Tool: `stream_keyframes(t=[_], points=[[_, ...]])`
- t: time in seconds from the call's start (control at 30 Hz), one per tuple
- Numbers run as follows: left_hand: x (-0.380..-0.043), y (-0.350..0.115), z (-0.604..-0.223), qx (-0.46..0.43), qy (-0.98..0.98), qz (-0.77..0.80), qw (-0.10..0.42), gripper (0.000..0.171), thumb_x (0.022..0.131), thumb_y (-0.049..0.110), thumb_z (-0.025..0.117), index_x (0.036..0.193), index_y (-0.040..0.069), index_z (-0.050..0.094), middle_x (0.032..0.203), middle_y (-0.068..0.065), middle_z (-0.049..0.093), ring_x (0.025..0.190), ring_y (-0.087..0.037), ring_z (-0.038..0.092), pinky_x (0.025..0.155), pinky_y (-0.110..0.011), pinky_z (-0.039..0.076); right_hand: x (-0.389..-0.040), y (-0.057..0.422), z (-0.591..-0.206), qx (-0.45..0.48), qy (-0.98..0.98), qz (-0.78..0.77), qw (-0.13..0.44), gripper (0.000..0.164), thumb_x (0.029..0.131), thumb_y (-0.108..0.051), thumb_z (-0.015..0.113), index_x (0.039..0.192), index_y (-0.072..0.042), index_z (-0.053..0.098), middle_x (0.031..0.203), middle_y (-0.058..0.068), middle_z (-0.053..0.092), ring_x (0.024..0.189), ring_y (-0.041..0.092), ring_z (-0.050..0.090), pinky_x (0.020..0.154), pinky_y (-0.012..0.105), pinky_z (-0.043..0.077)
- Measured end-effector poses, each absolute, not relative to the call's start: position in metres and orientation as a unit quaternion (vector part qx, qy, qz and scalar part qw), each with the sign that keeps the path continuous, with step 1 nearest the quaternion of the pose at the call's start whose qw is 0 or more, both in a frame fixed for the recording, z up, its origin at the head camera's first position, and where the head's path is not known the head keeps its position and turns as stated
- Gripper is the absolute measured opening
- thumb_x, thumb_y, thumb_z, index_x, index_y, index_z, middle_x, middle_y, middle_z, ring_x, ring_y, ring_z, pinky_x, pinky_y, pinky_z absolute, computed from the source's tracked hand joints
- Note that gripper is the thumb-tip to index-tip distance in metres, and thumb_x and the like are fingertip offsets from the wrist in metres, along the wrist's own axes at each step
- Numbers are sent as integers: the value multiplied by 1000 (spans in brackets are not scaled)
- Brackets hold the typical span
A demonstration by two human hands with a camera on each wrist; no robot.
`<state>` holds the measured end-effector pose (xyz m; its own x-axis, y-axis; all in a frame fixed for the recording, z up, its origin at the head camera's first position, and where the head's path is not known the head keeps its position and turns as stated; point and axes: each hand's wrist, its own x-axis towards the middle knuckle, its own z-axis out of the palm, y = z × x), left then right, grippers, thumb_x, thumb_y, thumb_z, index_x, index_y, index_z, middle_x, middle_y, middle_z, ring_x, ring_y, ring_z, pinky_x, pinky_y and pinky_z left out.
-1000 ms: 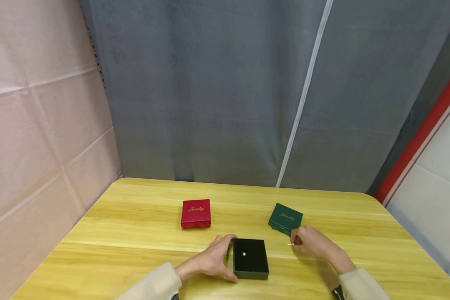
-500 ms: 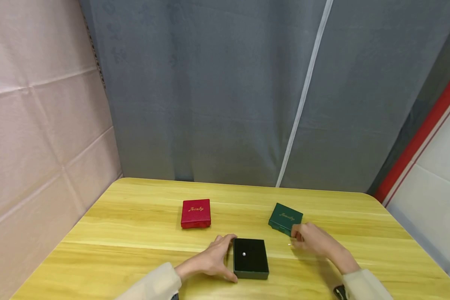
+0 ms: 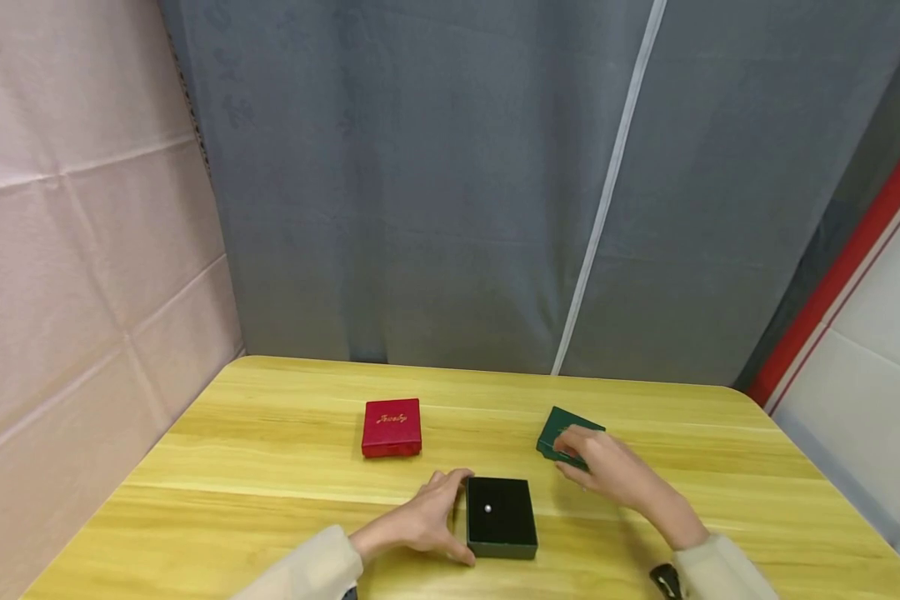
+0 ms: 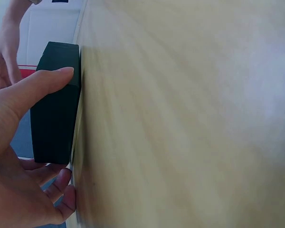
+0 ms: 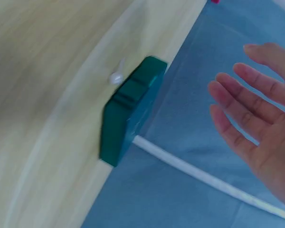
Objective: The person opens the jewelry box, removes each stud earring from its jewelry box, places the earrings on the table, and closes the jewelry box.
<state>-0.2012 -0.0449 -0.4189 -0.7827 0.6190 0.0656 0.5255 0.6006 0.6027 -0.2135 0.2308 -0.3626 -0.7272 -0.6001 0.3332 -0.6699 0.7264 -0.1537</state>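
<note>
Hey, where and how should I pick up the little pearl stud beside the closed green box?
Probably pinch the pearl stud by its round white head, coming from the side away from the green box: the head is fatter than the thin stem, and the box crowds the other side.

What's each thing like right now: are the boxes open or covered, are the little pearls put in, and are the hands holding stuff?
Dark box: open, black inside showing
Little pearl: in the dark box
Red box: covered on top
Green box: covered on top, sitting askew
Pearl pin: loose beside the green box
Left hand: gripping the dark box
Right hand: holding nothing
</note>
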Motion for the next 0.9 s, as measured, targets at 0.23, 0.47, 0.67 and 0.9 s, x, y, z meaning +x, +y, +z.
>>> stream_keyframes(t=[0.23, 0.47, 0.67, 0.9], points=[[-201, -45, -418, 320, 892, 311, 77, 97, 55, 33, 83, 131, 2, 32, 115, -7, 48, 101, -12, 38, 90, -32, 37, -212, 212, -358, 386, -898, 115, 175, 16, 77, -15, 68, 90, -8, 63, 86, 0, 58, 75, 13, 59, 61, 20, 49], [-201, -45, -417, 322, 891, 312, 76, 96, 55, 33, 83, 130, 2, 32, 115, -7, 48, 101, -13, 38, 90, -32, 37, -209, 193, -359, 410, -890, 105, 170, 22, 78, -20, 67, 94, -6, 62, 90, 3, 59, 76, 15, 60, 62, 23, 49], [-201, -45, -417, 321, 889, 315, 84, 95, 56, 34, 82, 130, 3, 32, 113, -5, 47, 101, -12, 37, 88, -32, 37, -207, 182, -362, 434, -883, 104, 144, 26, 81, -23, 64, 99, -5, 61, 94, 5, 60, 79, 16, 60, 65, 23, 49], [-203, -46, -418, 326, 888, 311, 89, 94, 57, 36, 82, 130, 3, 32, 114, -5, 48, 100, -11, 37, 88, -32, 36, -206, 171, -368, 470, -866, 102, 138, 26, 79, -22, 66, 98, -4, 62, 90, 4, 59, 75, 11, 58, 63, 18, 48]])
